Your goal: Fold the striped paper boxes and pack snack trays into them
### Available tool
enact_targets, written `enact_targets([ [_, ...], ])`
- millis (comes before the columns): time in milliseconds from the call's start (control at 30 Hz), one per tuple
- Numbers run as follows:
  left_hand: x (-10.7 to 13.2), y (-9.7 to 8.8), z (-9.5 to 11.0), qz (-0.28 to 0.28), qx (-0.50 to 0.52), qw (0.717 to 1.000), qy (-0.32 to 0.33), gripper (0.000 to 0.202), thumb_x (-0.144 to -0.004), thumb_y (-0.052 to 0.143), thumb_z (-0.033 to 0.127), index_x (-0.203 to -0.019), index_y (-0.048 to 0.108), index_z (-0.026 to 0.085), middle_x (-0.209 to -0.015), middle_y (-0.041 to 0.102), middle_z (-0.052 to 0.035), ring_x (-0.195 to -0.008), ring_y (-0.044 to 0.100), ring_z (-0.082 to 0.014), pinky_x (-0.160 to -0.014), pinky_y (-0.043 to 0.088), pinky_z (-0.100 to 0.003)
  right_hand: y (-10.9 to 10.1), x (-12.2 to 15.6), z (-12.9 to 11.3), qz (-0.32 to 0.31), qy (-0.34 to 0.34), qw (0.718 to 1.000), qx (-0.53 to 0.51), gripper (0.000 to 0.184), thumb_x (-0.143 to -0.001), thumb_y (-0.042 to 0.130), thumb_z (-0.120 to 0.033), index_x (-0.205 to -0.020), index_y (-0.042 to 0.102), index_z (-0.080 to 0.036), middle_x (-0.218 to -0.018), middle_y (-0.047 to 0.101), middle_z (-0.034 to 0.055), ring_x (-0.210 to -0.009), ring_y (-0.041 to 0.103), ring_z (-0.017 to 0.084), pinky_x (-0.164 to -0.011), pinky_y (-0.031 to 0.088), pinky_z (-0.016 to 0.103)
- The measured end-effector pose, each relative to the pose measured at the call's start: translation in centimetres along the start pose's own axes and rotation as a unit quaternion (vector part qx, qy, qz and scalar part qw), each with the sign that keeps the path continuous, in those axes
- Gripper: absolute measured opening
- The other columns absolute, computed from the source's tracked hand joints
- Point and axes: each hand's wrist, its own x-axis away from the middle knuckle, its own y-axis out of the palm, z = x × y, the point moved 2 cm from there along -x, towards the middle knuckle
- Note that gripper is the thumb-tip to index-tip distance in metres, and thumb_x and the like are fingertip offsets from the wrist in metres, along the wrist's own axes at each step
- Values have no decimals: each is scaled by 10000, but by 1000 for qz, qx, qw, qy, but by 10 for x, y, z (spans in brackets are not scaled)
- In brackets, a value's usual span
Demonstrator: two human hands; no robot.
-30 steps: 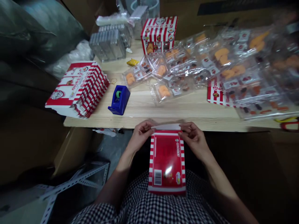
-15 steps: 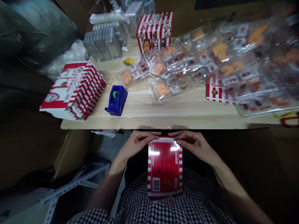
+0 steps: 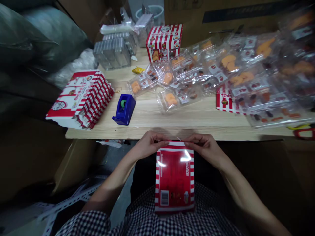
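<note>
The left hand [image 3: 147, 144] and right hand [image 3: 204, 147] meet at the top edge of a red-and-white striped carton [image 3: 174, 180]. Both are curled, their fingertips pinched on the carton's upper flap from either side and their knuckles turned up. The forearms run in from the lower corners and converge on it, wrists slightly bent. The carton stands tilted on a checked lap [image 3: 147, 219], barcode face up.

Just beyond the carton's top lies the near edge of a wooden table [image 3: 152, 121]. Beyond the carton to the left sits a blue tape dispenser [image 3: 124, 109], and further left a stack of flat striped cartons [image 3: 81, 98]. Beyond the carton and to its right, clear packets of toy food [image 3: 172, 98] are spread out. Far beyond it stands an assembled striped box [image 3: 164, 41].
</note>
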Motion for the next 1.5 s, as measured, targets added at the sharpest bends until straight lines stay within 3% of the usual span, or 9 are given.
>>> enact_targets([
  [267,4,0,0,11,-30,999,16,250,-893,667,337,-1083,790,231,-936,799,-69,-774,724,-202,-702,556,-313,4,0,2,6,10,1000,-12,168,-773,823,-388,-836,787,-237,-814,796,18,-711,723,157,-695,580,291],
  [400,10,-1,-4,17,-67,998,12,241,-909,640,319,-1095,785,271,-961,802,-64,-773,716,-193,-675,542,-299,8,11,8,-14,10,1000,10,176,-863,739,-405,-971,795,-278,-953,804,27,-883,743,182,-835,587,337],
  [567,19,0,0,49,-122,990,43,231,-918,621,292,-1075,790,286,-936,801,-57,-775,706,-203,-658,536,-308,10,27,15,-52,5,999,15,376,-916,684,-379,-1290,671,-342,-1206,752,27,-1079,718,215,-951,581,410],
  [767,26,2,10,49,-168,983,55,256,-955,576,295,-1113,777,274,-885,790,-48,-756,698,-191,-650,516,-282,14,32,15,-29,0,997,78,374,-959,624,-371,-1333,637,-347,-1355,671,29,-1203,666,245,-1074,504,519],
  [900,28,-2,8,48,-139,988,53,236,-939,604,292,-1082,786,245,-888,789,-56,-752,696,-190,-668,539,-284,18,32,9,-33,-23,993,107,354,-979,592,-369,-1331,629,-377,-1443,595,-5,-1347,556,245,-1170,393,542],
  [1000,28,-5,6,33,-102,993,39,230,-931,617,291,-1079,785,237,-928,796,-63,-794,718,-203,-708,574,-306,18,33,6,-34,-34,992,118,312,-976,595,-369,-1277,675,-375,-1399,634,-7,-1329,573,247,-1171,394,535],
  [1200,40,-6,11,-32,51,998,13,422,-914,647,237,-1329,646,319,-1305,697,-79,-1222,650,-268,-1035,517,-485,5,36,13,-1,-8,994,105,300,-952,618,-421,-1222,724,-341,-1348,676,27,-1296,601,279,-1159,409,537],
  [1367,52,-1,5,19,44,999,-9,398,-946,616,279,-1343,635,302,-1306,697,-82,-1158,685,-244,-1021,526,-454,4,36,14,0,-4,993,121,300,-940,629,-437,-1205,736,-347,-1341,680,36,-1301,596,296,-1152,420,536],
  [1500,49,-1,-1,71,79,994,-34,286,-964,590,330,-1192,736,240,-1142,768,-88,-1023,729,-227,-954,548,-405,9,36,8,-10,-17,991,134,290,-945,620,-423,-1198,740,-347,-1339,681,35,-1302,595,292,-1147,429,532],
])
